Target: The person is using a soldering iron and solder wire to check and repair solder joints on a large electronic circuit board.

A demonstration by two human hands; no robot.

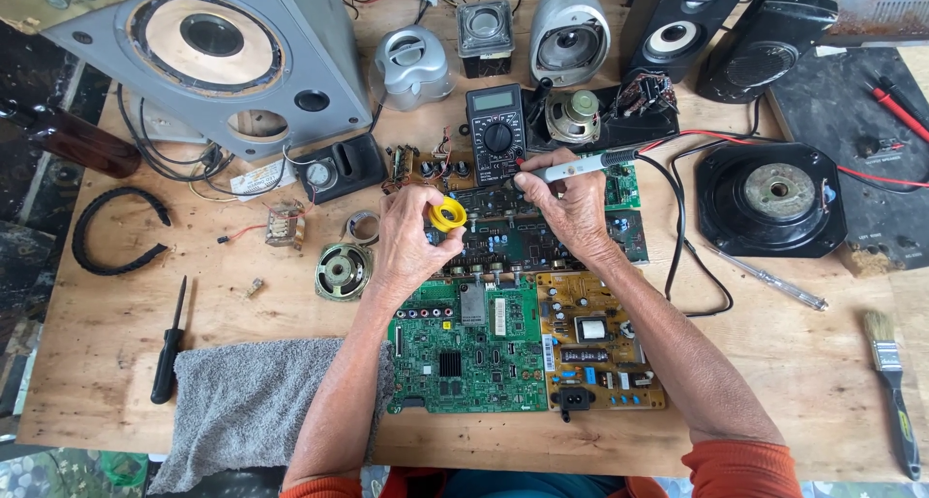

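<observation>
My left hand (411, 241) holds a small yellow spool (448, 213) between thumb and fingers. My right hand (573, 206) grips a grey soldering iron (579, 167) like a pen, its tip pointing left at a dark circuit board (503, 237) under both hands. A red-and-black cord runs from the iron to the right. Just beyond the hands lies a black multimeter (495, 128). Nearer to me sit a green circuit board (467, 348) and a yellow-brown power board (598, 341).
Several speakers stand along the table's back, a big grey one (208, 58) at the left. A black speaker driver (771, 198), screwdriver (766, 277) and paintbrush (890, 382) lie right. A grey cloth (252, 401), a black-handled tool (169, 348) and a small round speaker (343, 271) lie left.
</observation>
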